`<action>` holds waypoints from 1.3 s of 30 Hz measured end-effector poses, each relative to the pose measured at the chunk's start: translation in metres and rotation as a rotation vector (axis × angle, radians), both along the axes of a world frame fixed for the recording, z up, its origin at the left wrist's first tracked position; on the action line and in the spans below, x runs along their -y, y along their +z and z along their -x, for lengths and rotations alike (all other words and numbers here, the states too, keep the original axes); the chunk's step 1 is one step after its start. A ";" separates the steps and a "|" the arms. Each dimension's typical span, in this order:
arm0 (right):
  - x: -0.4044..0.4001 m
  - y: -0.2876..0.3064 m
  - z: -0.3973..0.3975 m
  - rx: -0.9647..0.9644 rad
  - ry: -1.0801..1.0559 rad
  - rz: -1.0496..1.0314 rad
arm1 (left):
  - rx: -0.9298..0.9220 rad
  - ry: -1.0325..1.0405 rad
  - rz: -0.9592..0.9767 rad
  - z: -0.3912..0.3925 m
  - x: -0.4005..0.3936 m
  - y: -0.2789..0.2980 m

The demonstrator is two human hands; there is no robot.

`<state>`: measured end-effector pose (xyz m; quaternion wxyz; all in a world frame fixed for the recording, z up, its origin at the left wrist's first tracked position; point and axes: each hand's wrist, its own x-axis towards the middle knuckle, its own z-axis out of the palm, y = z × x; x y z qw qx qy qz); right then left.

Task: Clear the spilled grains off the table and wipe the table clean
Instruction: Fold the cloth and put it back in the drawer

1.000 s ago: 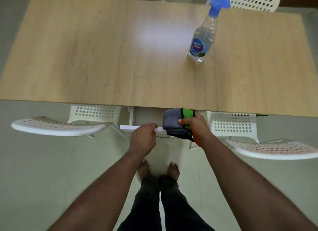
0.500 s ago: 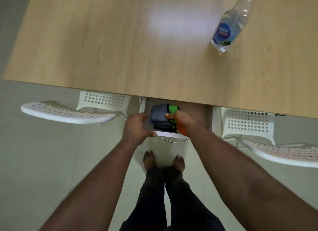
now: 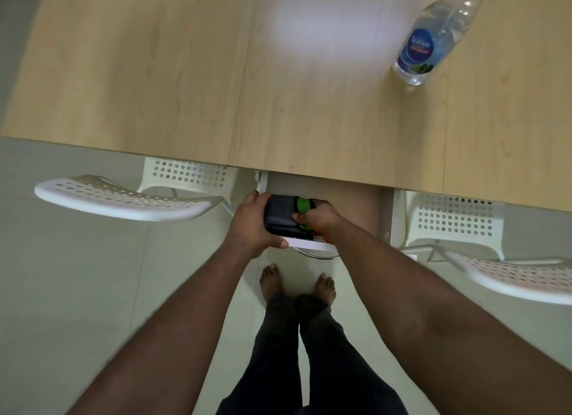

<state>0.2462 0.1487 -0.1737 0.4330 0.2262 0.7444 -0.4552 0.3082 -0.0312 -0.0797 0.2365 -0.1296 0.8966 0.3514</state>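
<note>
Cloth [image 3: 280, 212], grey and folded into a thick, soft-looking block with a bright green layer showing at its right end, sits just below the near edge of the table [image 3: 185, 74], over an open drawer [image 3: 325, 195]. Its long axis runs left to right, roughly parallel to that table edge, with the green end toward the right hand [image 3: 315, 218]. The right hand pinches the cloth, thumb on its top face and fingers curled round the far side. The left hand [image 3: 252, 225] cups the cloth's left end, fingers wrapped over it and the thumb lying along the drawer's thin white front panel [image 3: 309, 244]. The drawer's floor is a plain brown board (its contents beyond the cloth cannot be made out). The tabletop is smooth, pale wood-grain laminate with a soft glare patch and straight seams. A clear plastic spray bottle [image 3: 427, 43] with a blue label stands far right. White perforated chairs [image 3: 123, 195] flank the drawer.
</note>
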 end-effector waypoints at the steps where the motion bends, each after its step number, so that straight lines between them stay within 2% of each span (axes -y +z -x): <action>1: 0.003 -0.002 0.000 -0.055 0.054 -0.046 | 0.000 -0.001 -0.002 0.000 0.000 0.001; 4: 0.011 0.003 0.001 -0.211 0.274 -0.224 | 0.002 -0.005 -0.010 -0.001 -0.001 0.002; 7: 0.013 0.012 0.002 -0.207 0.421 -0.363 | 0.000 -0.021 -0.001 -0.002 -0.002 0.004; 11: 0.002 0.034 0.000 -0.193 0.437 -0.397 | 0.020 -0.069 0.056 0.000 -0.003 0.009; 16: -0.020 0.070 0.004 -0.286 0.418 -0.367 | 0.039 -0.186 0.194 0.013 -0.010 0.032; 21: -0.050 0.113 0.024 -0.478 0.259 -0.332 | -0.187 -0.257 0.286 0.057 -0.037 0.068; 24: -0.071 0.133 0.049 -0.575 0.165 -0.369 | -0.242 -0.323 0.283 0.093 -0.061 0.077; 30: -0.128 0.153 0.133 -0.701 -0.042 -0.412 | -0.149 -0.489 0.369 0.169 -0.108 0.069; 34: -0.153 0.151 0.185 -0.704 -0.233 -0.408 | -0.087 -0.497 0.437 0.206 -0.126 0.051; 39: -0.166 0.148 0.237 -0.743 -0.216 -0.273 | -0.039 -0.525 0.439 0.243 -0.140 0.035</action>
